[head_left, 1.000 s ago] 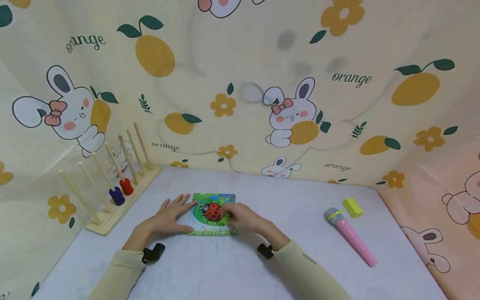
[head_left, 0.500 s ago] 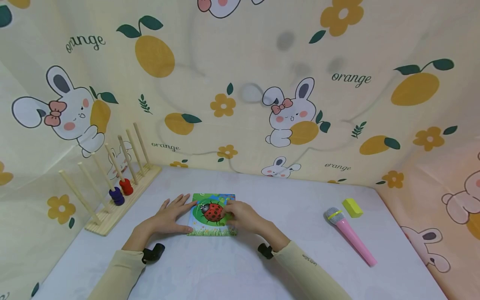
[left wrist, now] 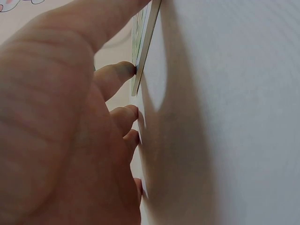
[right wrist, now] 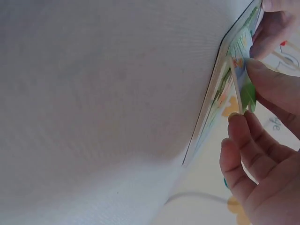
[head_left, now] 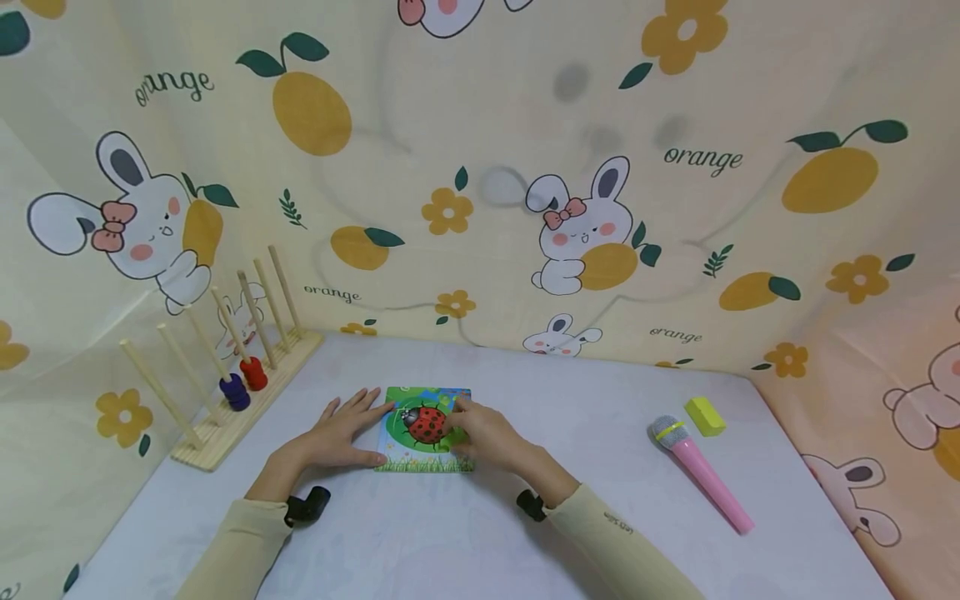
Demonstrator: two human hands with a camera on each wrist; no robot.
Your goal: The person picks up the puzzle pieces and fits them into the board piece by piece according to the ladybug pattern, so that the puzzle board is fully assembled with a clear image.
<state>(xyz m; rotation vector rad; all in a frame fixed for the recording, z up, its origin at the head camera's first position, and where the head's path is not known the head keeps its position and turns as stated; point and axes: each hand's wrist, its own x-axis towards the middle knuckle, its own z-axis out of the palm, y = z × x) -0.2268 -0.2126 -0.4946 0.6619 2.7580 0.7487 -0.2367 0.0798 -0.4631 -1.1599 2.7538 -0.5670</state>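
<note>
A ladybug jigsaw puzzle (head_left: 420, 462) lies flat on the table in its thin square board, midway between both hands. My left hand (head_left: 337, 437) spreads its fingers at the board's left side, with the index fingertip and thumb on its edge; the left wrist view shows the other fingertips down on the table. At the right side of the board, my right hand (head_left: 491, 433) pinches a puzzle piece (right wrist: 243, 86) between thumb and fingers. In the right wrist view this piece stands tilted up from the board, its lower end at the puzzle's surface. Part of the ladybug is hidden behind the right fingers.
A wooden peg rack (head_left: 258, 408) stands at the left, with purple rings (head_left: 235, 392) and red rings (head_left: 253, 374) on two of its pegs. At the right lie a pink toy microphone (head_left: 708, 479) and a yellow block (head_left: 705, 416). A printed cloth backdrop (head_left: 495, 267) rises behind the table.
My right hand has shifted very slightly toward the far side of the board, still pinching the puzzle piece. The left hand and the board stay in place.
</note>
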